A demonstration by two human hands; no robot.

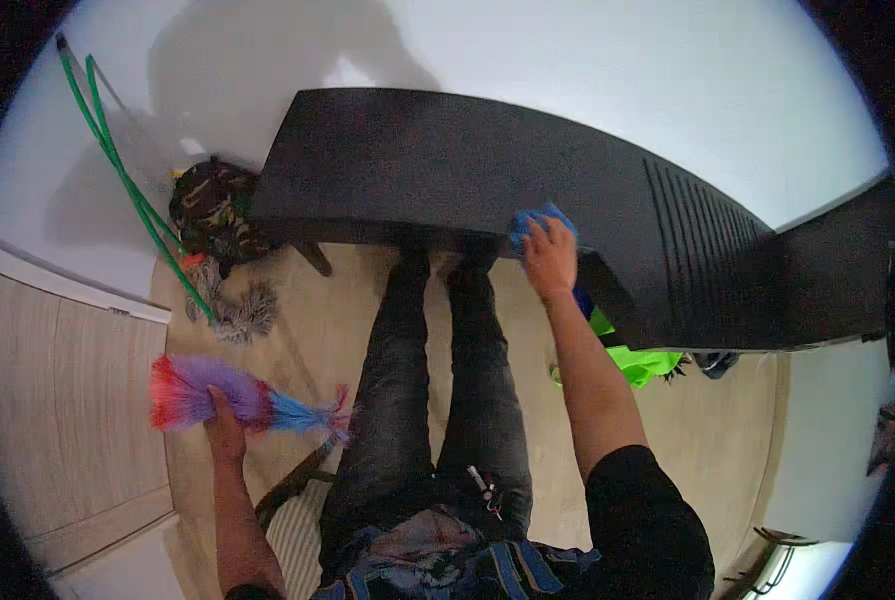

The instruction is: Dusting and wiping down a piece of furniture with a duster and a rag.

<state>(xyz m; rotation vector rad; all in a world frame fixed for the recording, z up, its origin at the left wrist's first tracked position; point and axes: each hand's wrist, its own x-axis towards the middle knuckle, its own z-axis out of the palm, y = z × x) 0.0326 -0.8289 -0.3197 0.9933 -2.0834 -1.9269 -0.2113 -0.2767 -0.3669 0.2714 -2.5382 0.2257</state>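
Note:
My right hand (550,259) holds a blue cloth (539,223) against the front edge of a dark wooden desk or counter (447,157). At the left, away from the desk, my left hand (224,427) grips a fluffy duster (248,397) with red, purple and blue fibres. The duster hangs over the floor beside my left leg, its blue and red end close to my thigh. My fingers partly hide both the cloth and the duster.
Two green-handled mops (136,196) lean on the wall at left, by a camouflage bag (218,210). Bright green fabric (646,365) lies under the desk's right part. A chair with a striped seat (297,536) stands at lower left, near a wooden door (64,397).

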